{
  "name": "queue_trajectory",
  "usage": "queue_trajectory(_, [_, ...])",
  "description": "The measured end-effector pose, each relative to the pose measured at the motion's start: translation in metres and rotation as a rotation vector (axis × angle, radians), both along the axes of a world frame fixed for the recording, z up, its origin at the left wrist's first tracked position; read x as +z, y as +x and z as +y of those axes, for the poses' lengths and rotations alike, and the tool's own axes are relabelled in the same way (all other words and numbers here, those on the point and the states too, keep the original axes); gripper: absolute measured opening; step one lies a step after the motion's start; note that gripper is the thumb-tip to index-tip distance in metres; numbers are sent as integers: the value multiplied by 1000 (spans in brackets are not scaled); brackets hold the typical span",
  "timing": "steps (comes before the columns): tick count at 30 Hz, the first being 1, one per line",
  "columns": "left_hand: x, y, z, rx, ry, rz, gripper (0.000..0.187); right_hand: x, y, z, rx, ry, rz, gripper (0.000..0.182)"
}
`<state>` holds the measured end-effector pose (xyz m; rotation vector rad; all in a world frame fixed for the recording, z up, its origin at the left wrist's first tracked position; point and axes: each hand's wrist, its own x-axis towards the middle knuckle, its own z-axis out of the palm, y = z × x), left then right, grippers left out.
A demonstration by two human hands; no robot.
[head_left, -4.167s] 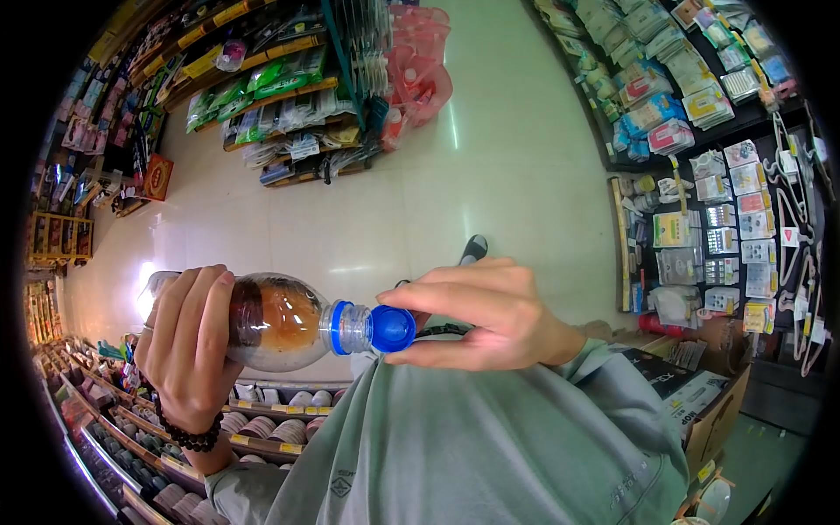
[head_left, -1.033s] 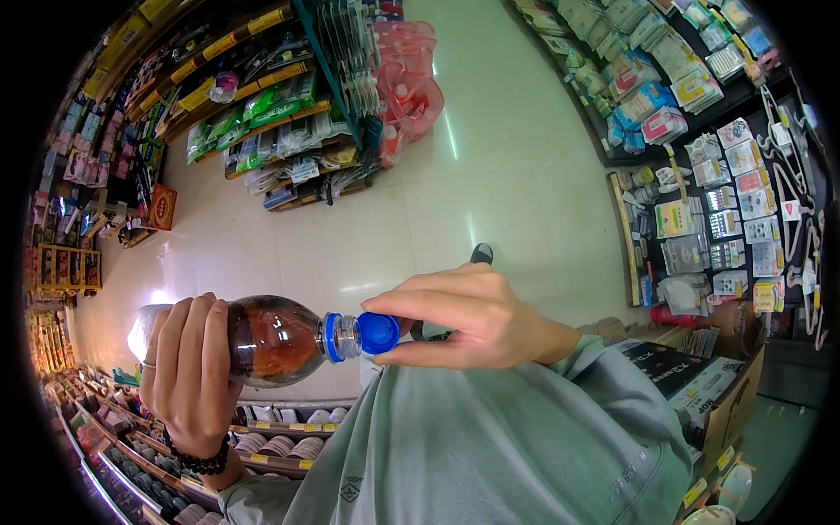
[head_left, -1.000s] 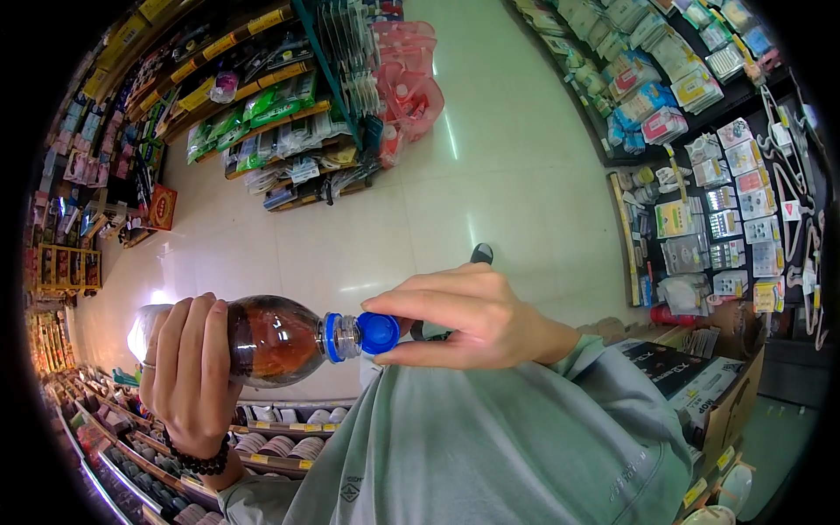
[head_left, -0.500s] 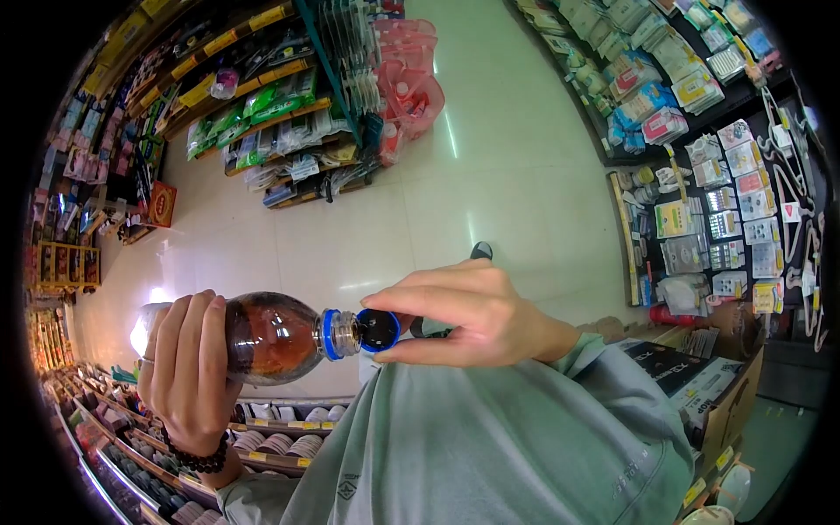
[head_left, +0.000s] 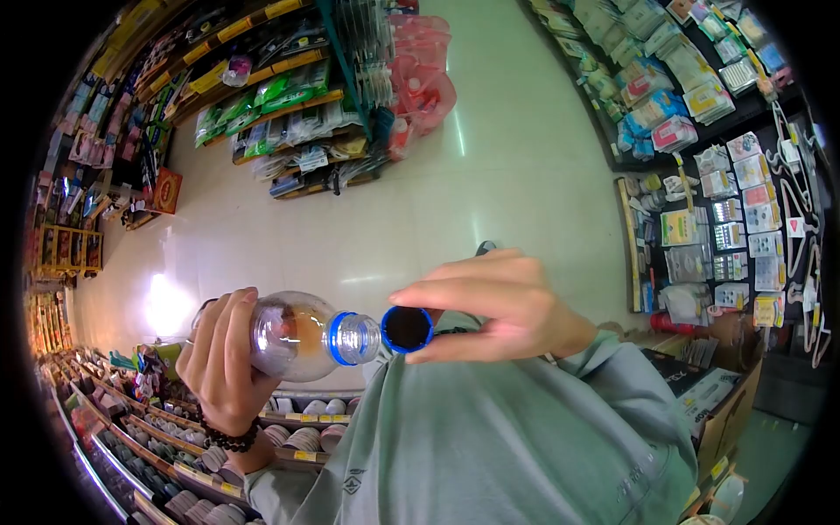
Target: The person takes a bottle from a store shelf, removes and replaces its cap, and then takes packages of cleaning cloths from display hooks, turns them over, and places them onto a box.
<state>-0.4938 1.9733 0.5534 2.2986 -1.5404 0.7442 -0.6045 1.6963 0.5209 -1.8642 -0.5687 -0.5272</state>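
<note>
My left hand (head_left: 223,354), with a dark bead bracelet at the wrist, wraps round a clear plastic bottle (head_left: 302,337) with a blue ring at its neck. The bottle lies nearly sideways, its open mouth facing right. Brownish liquid shows faintly inside it. Between the thumb and fingers of my right hand (head_left: 494,306) is a blue-rimmed cap (head_left: 408,329), filled with dark liquid. The cap is beside the bottle's mouth, with a small gap between them.
Packed shelves (head_left: 289,96) stand at the upper left, with pink baskets (head_left: 420,79) beside them. Hanging goods (head_left: 691,227) line the right. Shelves of bowls (head_left: 302,437) run along the lower left. A cardboard box (head_left: 731,416) is at the lower right. Pale floor (head_left: 350,227) lies ahead.
The bottle and both hands have shifted right in view. The bottle has moved from the cap, opening a gap, and its front part now looks mostly clear instead of brown. The cap faces the camera more.
</note>
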Motion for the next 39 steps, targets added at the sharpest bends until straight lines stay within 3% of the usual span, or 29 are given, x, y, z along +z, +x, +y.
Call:
queue_trajectory(13, [-61,-7,4,95,-205,188,63,22,6,-14,196,-43,-52,46])
queue_trajectory(24, [-116,-26,3,255,-309,340,70,44,17,-15,377,122,-197,38])
queue_trajectory(31, [-133,-39,3,329,-332,413,72,70,16,-13,585,140,-156,40])
queue_trajectory(39, [-141,-42,-2,313,-352,458,73,69,3,17,637,404,-385,30])
